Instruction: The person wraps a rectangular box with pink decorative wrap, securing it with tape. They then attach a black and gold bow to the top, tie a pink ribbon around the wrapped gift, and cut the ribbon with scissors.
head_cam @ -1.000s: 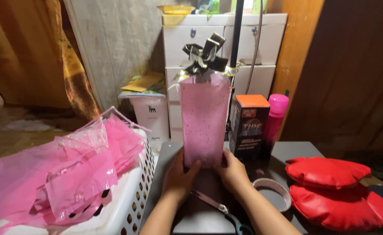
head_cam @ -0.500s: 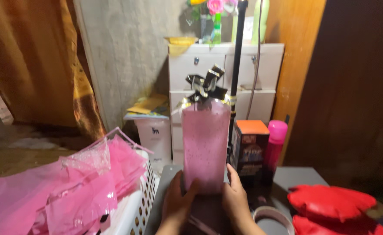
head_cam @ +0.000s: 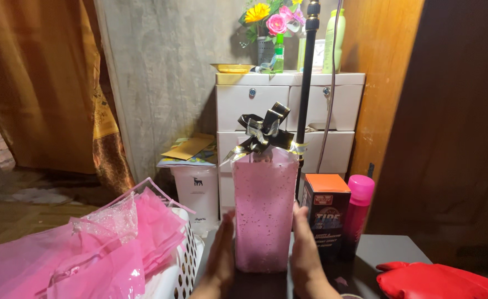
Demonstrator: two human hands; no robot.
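Basket (head_cam: 191, 260) of pink bags (head_cam: 88, 254) sits off the tabletop's (head_cam: 388, 249) left edge, within reach. Pink gift pack (head_cam: 264, 213) with dark bow (head_cam: 264, 132) stands upright mid-tabletop, near the front edge. Your left hand (head_cam: 221, 257) and right hand (head_cam: 305, 252) flank it, fingers together, palms flat on its sides, likely steadying it. Orange-topped box (head_cam: 326, 213) and pink bottle (head_cam: 357, 213) stand just right of it, red glove (head_cam: 435, 279) at the front right corner.

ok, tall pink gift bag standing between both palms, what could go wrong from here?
1. The pink gift bag is tall and narrow with a ribbon bow on top; the left hand and right hand only press its lower sides, so it may tip.
2. The orange-topped box and pink bottle stand close to its right; a lean could knock them.
3. Squeezing may crease the wrap.
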